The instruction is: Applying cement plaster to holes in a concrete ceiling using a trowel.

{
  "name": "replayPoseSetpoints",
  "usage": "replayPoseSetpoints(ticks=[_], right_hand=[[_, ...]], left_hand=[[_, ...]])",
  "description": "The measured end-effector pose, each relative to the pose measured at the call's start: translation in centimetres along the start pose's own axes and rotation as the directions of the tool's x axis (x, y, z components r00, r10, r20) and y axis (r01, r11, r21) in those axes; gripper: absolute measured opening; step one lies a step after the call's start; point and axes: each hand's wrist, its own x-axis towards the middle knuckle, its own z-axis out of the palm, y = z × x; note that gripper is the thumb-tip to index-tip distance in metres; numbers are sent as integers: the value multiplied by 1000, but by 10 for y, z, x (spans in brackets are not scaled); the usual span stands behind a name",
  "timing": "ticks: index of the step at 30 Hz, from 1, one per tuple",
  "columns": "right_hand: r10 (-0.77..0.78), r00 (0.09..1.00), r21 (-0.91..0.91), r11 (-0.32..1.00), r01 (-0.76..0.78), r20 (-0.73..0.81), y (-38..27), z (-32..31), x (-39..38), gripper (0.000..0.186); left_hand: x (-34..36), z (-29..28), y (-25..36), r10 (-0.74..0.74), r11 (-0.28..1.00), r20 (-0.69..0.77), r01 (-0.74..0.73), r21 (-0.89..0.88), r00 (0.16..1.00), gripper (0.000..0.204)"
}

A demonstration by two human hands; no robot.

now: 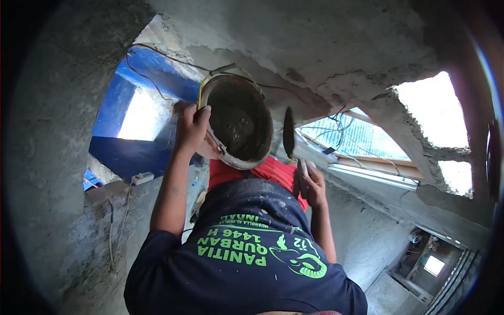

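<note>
My left hand [192, 127] grips the left rim of a bucket [216, 143] with a thin handle. The bucket tilts so its mouth shows, and dark wet mortar [239, 123] lies inside. Its outer wall looks pale and smeared. To the right of the bucket, my right hand [313, 185] is closed around the handle of a trowel [289, 132]. The trowel's narrow dark blade points up, apart from the bucket. Part of its handle is hidden by my fingers.
Rough grey plastered wall [336, 42] spreads ahead. A blue-painted window recess [110, 105] opens at left, with a white power socket [142, 178] below it. Loose cables [152, 79] run along the wall behind the bucket. Broken openings [433, 110] let in light at right.
</note>
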Motion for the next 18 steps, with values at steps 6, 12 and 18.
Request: replayPoseSetpoints(ticks=[6,12,18], right_hand=[[-141,988,-699,700,149,68,-10,19,18,51],[-15,999,-761,647,49,52,7,-33,-4,49],[149,946,-606,736,-300,-288,12,-91,-35,49]], left_hand=[[-1,2,-4,-70,998,-16,70,-2,997,29],[-5,-13,-9,-91,993,-32,88,-85,995,29],[-3,-23,-16,-157,972,-14,152,-176,988,30]])
